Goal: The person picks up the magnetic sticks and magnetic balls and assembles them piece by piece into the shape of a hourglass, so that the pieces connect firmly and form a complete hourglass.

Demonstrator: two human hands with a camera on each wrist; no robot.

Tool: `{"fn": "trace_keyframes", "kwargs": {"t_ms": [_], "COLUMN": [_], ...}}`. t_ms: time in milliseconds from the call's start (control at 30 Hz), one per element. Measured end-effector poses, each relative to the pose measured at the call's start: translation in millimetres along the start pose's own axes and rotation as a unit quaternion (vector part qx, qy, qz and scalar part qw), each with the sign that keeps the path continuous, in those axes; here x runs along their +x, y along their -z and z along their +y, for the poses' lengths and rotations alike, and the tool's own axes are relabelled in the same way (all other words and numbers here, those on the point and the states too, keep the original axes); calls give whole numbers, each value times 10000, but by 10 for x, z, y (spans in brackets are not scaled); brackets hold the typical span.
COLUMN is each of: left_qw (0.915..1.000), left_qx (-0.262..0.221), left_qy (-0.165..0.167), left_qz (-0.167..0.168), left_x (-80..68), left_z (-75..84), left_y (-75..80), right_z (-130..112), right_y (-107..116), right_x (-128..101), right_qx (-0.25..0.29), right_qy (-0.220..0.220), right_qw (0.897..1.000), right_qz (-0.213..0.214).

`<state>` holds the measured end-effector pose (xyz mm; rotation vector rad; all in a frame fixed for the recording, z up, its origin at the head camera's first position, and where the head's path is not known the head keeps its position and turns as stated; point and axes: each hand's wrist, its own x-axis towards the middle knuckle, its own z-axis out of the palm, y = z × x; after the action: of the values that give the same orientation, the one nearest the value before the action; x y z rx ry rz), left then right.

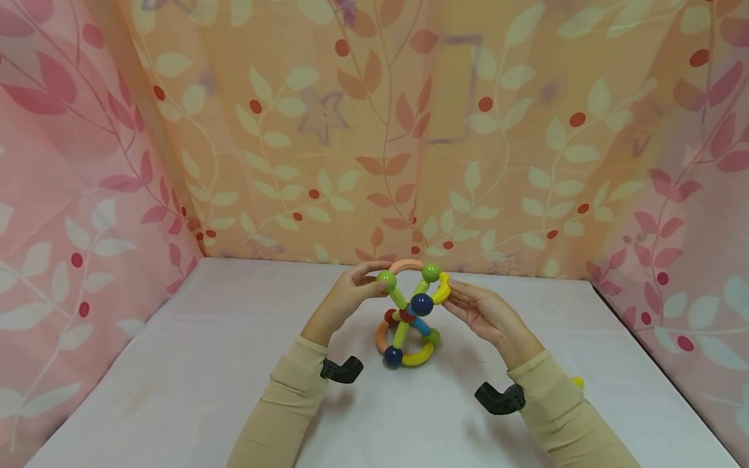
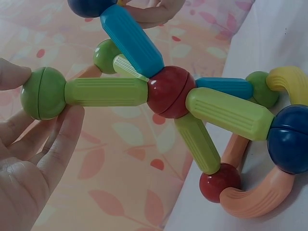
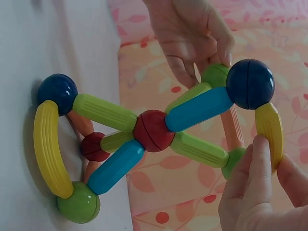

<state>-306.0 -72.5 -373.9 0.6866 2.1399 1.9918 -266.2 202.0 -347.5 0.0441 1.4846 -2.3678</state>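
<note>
Leaf-patterned curtains stand around a white worktop. On it, in the middle, stands a toy of sticks and balls. The left hand pinches its top green ball; the right hand pinches a yellow curve against the upper blue ball. It seems the top ring is being closed; next, the curve's free end must meet its ball.

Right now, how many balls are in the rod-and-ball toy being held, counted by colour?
Green balls: 3
Dark blue balls: 2
Red balls: 2
Total: 7
</note>
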Motion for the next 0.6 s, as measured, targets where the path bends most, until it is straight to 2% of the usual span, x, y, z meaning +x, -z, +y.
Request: {"fn": "trace_keyframes", "kwargs": {"t_ms": [400,533,600], "left_qw": [10000,10000,10000], "left_qx": [39,58,61], "left_qy": [15,32,13], "left_qz": [39,37,24], "left_x": [-17,-21,-18], "left_z": [15,32,40], "left_y": [-6,-8,-10], "right_z": [27,32,47], "right_y": [-14,-13,27], "right_x": [43,38,59], "right_qx": [100,-82,-402], "right_qy": [-130,-56,74], "right_qw": [9998,9999,9991], "right_qz": [-121,-28,111]}}
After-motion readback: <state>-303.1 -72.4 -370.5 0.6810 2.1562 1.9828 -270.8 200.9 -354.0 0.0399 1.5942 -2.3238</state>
